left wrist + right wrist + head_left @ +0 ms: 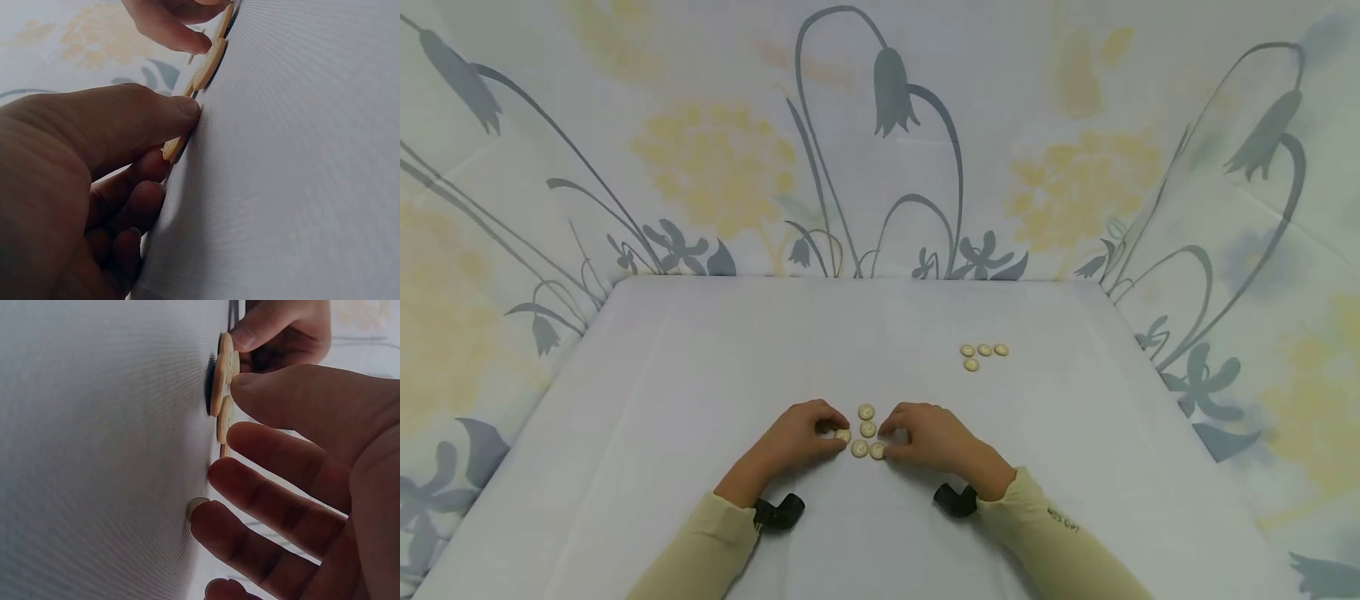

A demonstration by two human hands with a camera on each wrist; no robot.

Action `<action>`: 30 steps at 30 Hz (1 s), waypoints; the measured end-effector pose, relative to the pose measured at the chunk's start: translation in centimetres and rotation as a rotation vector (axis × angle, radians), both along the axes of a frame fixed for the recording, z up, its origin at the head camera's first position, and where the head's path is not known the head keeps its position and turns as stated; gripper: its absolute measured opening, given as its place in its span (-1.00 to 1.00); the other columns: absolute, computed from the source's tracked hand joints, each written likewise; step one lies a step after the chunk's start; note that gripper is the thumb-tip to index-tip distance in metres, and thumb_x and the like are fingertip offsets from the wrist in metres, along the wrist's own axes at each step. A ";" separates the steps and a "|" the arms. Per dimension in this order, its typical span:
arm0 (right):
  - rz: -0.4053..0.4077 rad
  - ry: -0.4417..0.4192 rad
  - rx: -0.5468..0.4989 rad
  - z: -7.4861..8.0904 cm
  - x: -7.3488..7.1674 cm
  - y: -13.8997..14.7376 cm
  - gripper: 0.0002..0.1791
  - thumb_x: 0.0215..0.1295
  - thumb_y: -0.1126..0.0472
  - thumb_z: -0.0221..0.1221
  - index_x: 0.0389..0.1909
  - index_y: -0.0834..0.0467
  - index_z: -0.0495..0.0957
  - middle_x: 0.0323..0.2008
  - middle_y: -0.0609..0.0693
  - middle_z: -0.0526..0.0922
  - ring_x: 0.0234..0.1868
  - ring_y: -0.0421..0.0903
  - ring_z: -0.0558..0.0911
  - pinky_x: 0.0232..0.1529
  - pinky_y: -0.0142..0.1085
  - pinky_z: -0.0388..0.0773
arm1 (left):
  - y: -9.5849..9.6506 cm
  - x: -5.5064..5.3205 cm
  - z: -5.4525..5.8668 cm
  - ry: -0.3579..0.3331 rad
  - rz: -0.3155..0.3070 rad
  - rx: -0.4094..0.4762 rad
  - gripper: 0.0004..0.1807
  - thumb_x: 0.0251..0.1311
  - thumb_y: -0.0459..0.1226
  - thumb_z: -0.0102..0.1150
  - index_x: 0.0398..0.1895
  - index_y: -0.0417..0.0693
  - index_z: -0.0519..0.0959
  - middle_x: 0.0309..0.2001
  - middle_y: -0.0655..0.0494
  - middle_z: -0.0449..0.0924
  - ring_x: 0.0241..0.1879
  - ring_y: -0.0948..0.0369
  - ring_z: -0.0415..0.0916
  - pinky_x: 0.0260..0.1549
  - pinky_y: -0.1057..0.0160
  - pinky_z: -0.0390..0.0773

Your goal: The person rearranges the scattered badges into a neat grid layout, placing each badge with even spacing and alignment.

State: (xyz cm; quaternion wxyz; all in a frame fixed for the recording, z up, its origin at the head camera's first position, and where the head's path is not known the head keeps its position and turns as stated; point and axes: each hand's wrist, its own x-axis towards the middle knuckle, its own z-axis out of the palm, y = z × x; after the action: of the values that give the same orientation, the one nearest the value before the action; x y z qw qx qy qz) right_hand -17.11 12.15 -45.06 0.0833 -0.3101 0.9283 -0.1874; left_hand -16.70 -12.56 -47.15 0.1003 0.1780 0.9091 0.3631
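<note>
Several round, pale wooden discs with small marks on top lie close together on the white cloth, among them a far disc [866, 412] and a middle disc [868, 429]. My left hand [808, 433] pinches a disc [842, 436] at the left of this group between thumb and index finger. From the right, my right hand [931, 437] reaches to the group, its fingers loosely bent and spread. Its thumb [265, 394] touches the nearest right disc [877, 451], which stands out at the front in the right wrist view; the index fingertip is close to another disc.
Farther back on the right, several similar discs [985, 350] lie in a small cluster on the white-covered table [737, 350]. Flower-patterned cloth [880, 167] rises at the back and both sides. A dark wrist camera [957, 500] sits under the right wrist, another [781, 512] under the left.
</note>
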 end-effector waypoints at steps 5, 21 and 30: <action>0.000 -0.005 -0.003 0.0 0.5 -0.4 -0.73 0.17 -0.07 0.31 -0.15 -0.07 0.71 -0.17 -0.24 0.66 -0.35 -0.33 0.48 -0.32 -0.39 0.42 | -0.2 0.4 -0.1 0.003 -0.004 0.001 -0.80 0.12 -0.15 0.36 -0.17 0.12 0.67 -0.19 0.35 0.60 -0.16 0.33 0.50 -0.10 0.21 0.52; 0.040 0.113 0.029 -0.2 0.8 -0.7 -0.78 0.09 -0.02 0.36 -0.24 -0.07 0.71 -0.25 -0.24 0.61 -0.29 -0.28 0.58 -0.35 -0.38 0.48 | -0.1 -0.1 -0.2 0.043 -0.027 0.028 -0.80 0.13 -0.13 0.35 -0.18 0.10 0.68 -0.21 0.34 0.60 -0.17 0.31 0.51 -0.14 0.25 0.52; 0.032 0.086 0.014 -0.4 0.7 -0.9 -0.80 0.07 -0.02 0.37 -0.27 -0.07 0.71 -0.25 -0.24 0.59 -0.31 -0.30 0.55 -0.36 -0.39 0.48 | -0.1 -0.1 -0.4 0.049 -0.023 -0.001 -0.79 0.12 -0.11 0.36 -0.18 0.13 0.68 -0.20 0.36 0.60 -0.18 0.33 0.50 -0.15 0.27 0.52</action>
State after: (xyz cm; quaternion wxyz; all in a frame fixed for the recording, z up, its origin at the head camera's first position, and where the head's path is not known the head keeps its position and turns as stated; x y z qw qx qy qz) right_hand -16.40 11.24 -45.47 0.0486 -0.3319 0.9273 -0.1662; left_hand -16.79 -12.71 -47.52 0.0822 0.1973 0.9092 0.3572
